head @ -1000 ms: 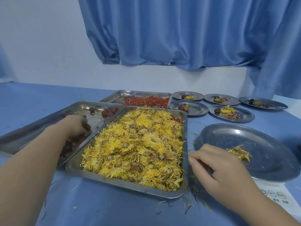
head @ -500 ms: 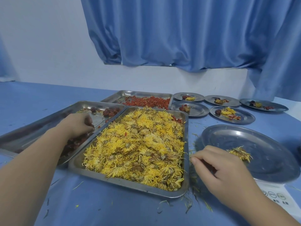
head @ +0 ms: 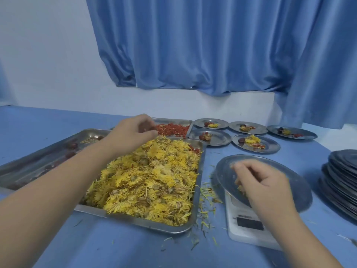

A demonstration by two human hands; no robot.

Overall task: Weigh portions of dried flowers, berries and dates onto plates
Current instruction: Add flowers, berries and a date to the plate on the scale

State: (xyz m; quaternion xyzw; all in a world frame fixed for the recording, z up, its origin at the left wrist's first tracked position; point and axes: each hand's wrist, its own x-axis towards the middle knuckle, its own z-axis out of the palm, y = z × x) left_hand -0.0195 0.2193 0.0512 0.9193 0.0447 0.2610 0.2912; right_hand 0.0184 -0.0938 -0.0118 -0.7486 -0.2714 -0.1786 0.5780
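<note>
Fingers of the left hand [head: 133, 132] were curled and bunched together at the tips. Something dark showed between them, but it was too small and blurred to name, so I cannot tell if this hand held anything. The hand hung above the far edge of the flower tray [head: 195, 209], just beside the berry tray [head: 186, 121]. Its bare forearm reached in from the lower left, across the near corner of the flower tray.

The right hand [head: 264, 182] was over the plate [head: 297, 192] that sat on the white scale [head: 249, 231]. Its back was turned up and its fingers were bent down toward the plate. Some yellow petals showed under the fingers, but the hand was blurred, and I cannot tell if it pinched them or only touched them. Its forearm came in from the lower right.

The dried flowers [head: 150, 180] filled the middle tray in a thick yellow heap, and loose petals lay on the blue table [head: 116, 248] between this tray and the scale. The red berries [head: 173, 129] lay in the tray behind it. A few dark dates [head: 73, 145] lay in the date tray [head: 29, 167] on the left.

Five small plates [head: 270, 147] stood in two rows at the far right, each with a small portion on it. A stack of plates [head: 342, 180] stood at the right edge, near the scale. A blue curtain [head: 193, 45] hung behind the table.
</note>
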